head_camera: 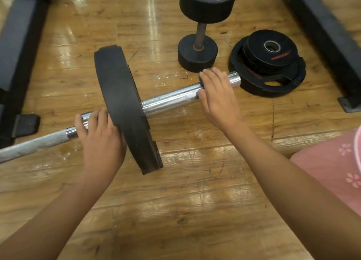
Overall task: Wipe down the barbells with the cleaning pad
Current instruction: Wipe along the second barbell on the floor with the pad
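Observation:
A barbell lies on the wooden floor with its chrome sleeve (172, 99) pointing to the upper right and its dull grey shaft (33, 144) running off the left edge. A black weight plate (121, 103) stands upright on the sleeve. My left hand (99, 138) grips the bar just left of the plate, fingers curled over it. Near the sleeve's outer end, my right hand (216, 95) wraps round the chrome with a dark cleaning pad (201, 80) under the fingers. Only the pad's edge shows.
A black dumbbell (201, 35) marked 15 stands on end behind the sleeve. A stack of black plates (267, 64) lies flat beside the sleeve's tip. Dark rack frames run along the left (17, 50) and the upper right (328, 31). My pink clothing (336, 166) shows at right.

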The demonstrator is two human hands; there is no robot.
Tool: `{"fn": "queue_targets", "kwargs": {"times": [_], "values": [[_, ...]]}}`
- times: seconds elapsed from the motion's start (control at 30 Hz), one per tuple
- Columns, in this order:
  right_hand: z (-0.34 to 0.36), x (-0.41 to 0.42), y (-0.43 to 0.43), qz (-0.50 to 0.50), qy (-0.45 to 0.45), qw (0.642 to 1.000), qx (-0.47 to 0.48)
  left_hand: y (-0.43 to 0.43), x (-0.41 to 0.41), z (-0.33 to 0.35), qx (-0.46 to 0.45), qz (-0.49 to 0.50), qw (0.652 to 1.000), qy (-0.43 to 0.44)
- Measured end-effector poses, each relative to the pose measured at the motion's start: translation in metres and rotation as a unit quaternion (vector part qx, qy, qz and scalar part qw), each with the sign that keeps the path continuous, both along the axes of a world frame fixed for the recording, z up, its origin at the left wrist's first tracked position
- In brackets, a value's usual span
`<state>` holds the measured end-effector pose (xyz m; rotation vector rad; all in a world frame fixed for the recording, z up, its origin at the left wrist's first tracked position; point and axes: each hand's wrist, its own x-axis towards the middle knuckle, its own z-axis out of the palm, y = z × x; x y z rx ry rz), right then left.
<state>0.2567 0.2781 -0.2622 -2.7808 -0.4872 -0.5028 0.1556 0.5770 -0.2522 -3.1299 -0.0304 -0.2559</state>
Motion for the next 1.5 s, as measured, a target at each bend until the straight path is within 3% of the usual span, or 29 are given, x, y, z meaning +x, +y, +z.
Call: {"fn": "queue_targets", "kwargs": {"times": [0.17,0.23,0.4,0.53,0.67,0.83,0.97,1.13,1.3,1.43,1.5], "values": [[0.003,0.020,-0.028,-0.089,-0.053,0.990,0.099,-0.001,-0.002,-0.005,0.003,0.006,1.000,-0.001],[-0.002,0.020,-0.017,-0.107,-0.074,0.988,0.084,0.000,-0.002,-0.007,0.004,0.005,1.000,-0.003],[0.001,0.032,-0.020,0.002,-0.063,0.998,0.014,0.002,0.005,-0.005,0.008,-0.004,1.000,-0.013],[0.000,0.043,-0.013,-0.041,-0.085,0.995,0.043,0.004,0.014,-0.004,0.001,0.000,0.999,-0.033],[-0.004,0.045,-0.018,0.037,-0.073,0.997,0.014,0.005,0.020,-0.002,0.000,-0.002,0.999,-0.041],[-0.005,0.048,-0.007,-0.051,-0.107,0.991,0.065,0.007,0.023,-0.004,0.000,-0.001,0.999,-0.039],[-0.009,0.046,-0.006,0.056,-0.092,0.994,0.030,0.010,0.026,-0.003,0.000,-0.012,0.999,-0.032],[-0.004,0.040,0.004,0.009,-0.086,0.994,0.060,0.011,0.024,-0.005,-0.003,-0.010,0.999,-0.035],[-0.004,0.024,-0.015,0.105,-0.081,0.991,-0.017,0.007,0.012,-0.009,0.014,-0.006,1.000,-0.013],[-0.005,0.007,-0.020,0.012,-0.070,0.997,0.031,0.004,-0.004,-0.015,0.012,-0.010,1.000,-0.015],[-0.017,-0.009,-0.014,0.015,-0.072,0.997,0.012,0.001,-0.013,-0.015,0.002,-0.008,1.000,-0.013]]}}
